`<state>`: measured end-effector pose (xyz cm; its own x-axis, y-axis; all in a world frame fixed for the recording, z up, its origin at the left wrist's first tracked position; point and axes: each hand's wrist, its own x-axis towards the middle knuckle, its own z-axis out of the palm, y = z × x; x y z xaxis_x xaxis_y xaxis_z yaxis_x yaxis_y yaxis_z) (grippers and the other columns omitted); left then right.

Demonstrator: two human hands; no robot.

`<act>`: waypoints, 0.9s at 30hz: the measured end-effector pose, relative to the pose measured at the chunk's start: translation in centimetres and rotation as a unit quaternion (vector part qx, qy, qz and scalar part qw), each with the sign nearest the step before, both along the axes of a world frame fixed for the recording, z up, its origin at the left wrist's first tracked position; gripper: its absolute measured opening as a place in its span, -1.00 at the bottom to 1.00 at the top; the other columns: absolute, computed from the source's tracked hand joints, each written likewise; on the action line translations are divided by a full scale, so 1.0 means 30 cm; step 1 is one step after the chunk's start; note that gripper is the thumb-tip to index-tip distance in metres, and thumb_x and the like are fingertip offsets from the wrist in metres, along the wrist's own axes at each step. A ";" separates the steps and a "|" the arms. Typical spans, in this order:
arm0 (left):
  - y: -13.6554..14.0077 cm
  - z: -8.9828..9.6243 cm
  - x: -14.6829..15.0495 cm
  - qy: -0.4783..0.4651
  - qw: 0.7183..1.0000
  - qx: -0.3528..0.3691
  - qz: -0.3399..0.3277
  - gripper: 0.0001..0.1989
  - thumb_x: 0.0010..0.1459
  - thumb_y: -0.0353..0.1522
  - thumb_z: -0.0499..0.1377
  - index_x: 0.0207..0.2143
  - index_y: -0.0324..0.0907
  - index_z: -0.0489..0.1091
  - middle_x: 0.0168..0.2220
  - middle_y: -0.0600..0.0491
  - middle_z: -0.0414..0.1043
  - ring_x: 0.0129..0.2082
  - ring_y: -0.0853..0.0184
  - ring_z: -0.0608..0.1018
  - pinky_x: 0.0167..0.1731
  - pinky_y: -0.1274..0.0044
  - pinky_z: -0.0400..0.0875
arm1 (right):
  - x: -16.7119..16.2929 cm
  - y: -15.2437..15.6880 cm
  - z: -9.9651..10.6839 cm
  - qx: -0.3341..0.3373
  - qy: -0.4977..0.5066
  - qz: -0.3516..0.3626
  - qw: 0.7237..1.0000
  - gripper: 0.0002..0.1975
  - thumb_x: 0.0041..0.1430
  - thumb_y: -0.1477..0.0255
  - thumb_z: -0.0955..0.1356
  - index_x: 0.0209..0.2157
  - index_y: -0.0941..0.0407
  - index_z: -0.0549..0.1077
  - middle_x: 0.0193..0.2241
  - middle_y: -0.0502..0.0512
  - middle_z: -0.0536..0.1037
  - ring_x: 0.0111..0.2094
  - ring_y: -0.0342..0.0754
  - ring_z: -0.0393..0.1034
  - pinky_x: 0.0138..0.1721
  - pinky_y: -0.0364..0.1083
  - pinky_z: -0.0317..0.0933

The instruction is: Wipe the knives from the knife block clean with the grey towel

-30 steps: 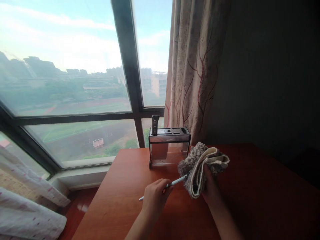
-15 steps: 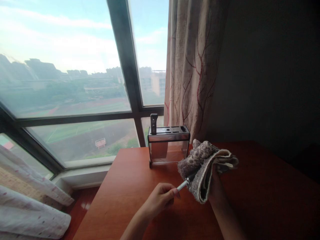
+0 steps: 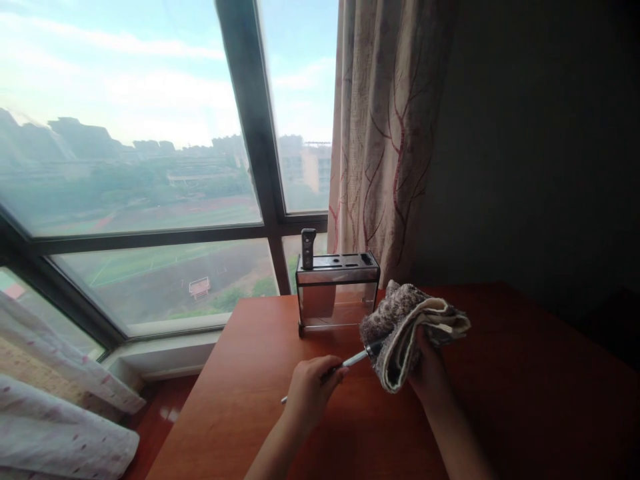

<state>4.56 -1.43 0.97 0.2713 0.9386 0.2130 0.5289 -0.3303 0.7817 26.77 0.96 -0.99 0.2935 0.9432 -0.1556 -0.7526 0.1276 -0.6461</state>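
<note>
A thin metal sharpening steel [image 3: 355, 359] slants down to the left, its tip showing past my left hand [image 3: 314, 385]. The fingers of that hand are closed round the rod. Its black handle end goes into a folded grey-brown towel [image 3: 395, 320] with pale edges. My right hand [image 3: 429, 370] grips this towel from the right and below, and the cloth hides most of its fingers. Behind the towel stands a clear-sided knife block [image 3: 338, 297] with a slotted dark top. One black-handled knife [image 3: 308, 249] sits upright in its left end.
The reddish-brown wooden table [image 3: 240, 380] runs under both hands. A large window [image 3: 150, 167] with dark frames lies to the left and beyond. A patterned curtain [image 3: 385, 133] hangs behind the block, and white curtain cloth [image 3: 55, 427] is at the lower left.
My left hand has shifted a little left and up along the rod, and the tip now sticks out behind it. The towel and right hand have moved slightly left.
</note>
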 end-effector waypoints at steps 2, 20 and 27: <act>0.001 0.016 -0.001 -0.013 1.000 -0.016 -0.019 -0.68 0.19 -0.22 0.09 -0.51 -0.21 0.46 -0.57 0.05 0.44 -0.55 0.39 0.40 -0.51 0.60 0.18 | 0.008 -0.002 -0.003 -0.001 0.006 0.004 1.000 -0.54 -0.15 0.23 0.52 -0.15 -0.03 0.47 -0.25 -0.09 0.61 -0.23 -0.06 0.50 -0.23 -0.09 0.44; -0.020 0.011 0.024 -0.073 0.979 -0.170 -0.088 -0.65 0.10 -0.14 0.14 -0.49 -0.26 0.43 -0.62 0.13 0.28 -0.62 0.45 0.27 -0.61 0.60 0.08 | 0.032 0.006 0.000 0.008 -0.067 -0.079 0.995 -0.54 -0.12 0.25 0.50 -0.11 -0.06 0.44 -0.19 -0.09 0.57 -0.17 -0.06 0.46 -0.21 -0.09 0.40; -0.018 0.010 0.021 0.030 0.999 0.037 0.014 -0.89 0.10 -0.33 0.17 -0.41 -0.17 0.46 -0.49 0.08 0.40 -0.51 0.39 0.39 -0.48 0.60 0.22 | 0.011 0.005 0.033 0.003 -0.079 -0.109 0.991 -0.57 -0.09 0.30 0.50 -0.12 -0.02 0.46 -0.23 -0.07 0.57 -0.20 -0.09 0.46 -0.26 -0.15 0.42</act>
<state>5.20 -1.97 1.26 0.2590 0.9285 0.2662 0.5844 -0.3701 0.7222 27.11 1.11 -0.01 0.5099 0.8559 -0.0860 -0.5958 0.2793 -0.7530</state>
